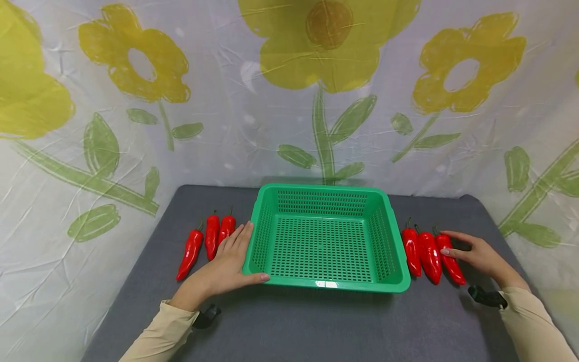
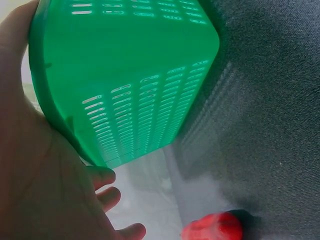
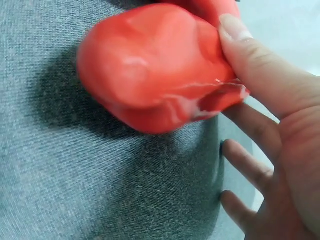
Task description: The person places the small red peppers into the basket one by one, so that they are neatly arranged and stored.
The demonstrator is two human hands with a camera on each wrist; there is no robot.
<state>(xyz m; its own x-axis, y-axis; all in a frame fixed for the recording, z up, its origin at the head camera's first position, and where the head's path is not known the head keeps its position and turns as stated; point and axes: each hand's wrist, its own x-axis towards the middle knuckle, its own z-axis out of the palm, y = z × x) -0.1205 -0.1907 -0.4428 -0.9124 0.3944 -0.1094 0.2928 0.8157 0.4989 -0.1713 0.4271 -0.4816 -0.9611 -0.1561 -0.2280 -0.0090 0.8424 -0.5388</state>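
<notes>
- Flowered cloth (image 1: 217, 141) hangs behind our grey desk (image 1: 316, 327).
- Our left hand (image 1: 226, 266) lies spread against the green basket (image 1: 353, 286).
- Our right hand (image 1: 482, 257) pinches the rightmost red pepper (image 1: 454, 269).

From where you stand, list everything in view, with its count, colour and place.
table: 1, dark grey, across the lower part of the head view
basket: 1, green, middle of the table, nothing in it
left-side peppers: 3, red, on the table left of the basket
right-side peppers: 3, red, on the table right of the basket
fabric backdrop: 1, whitish, behind and beside the table
printed flowers: several, yellow, on the backdrop
sleeves: 2, beige, one per arm
wrist devices: 2, black, one per wrist
left hand: 1, bare, on the basket's near left corner
right hand: 1, bare, pinching the outermost right-side pepper
</notes>
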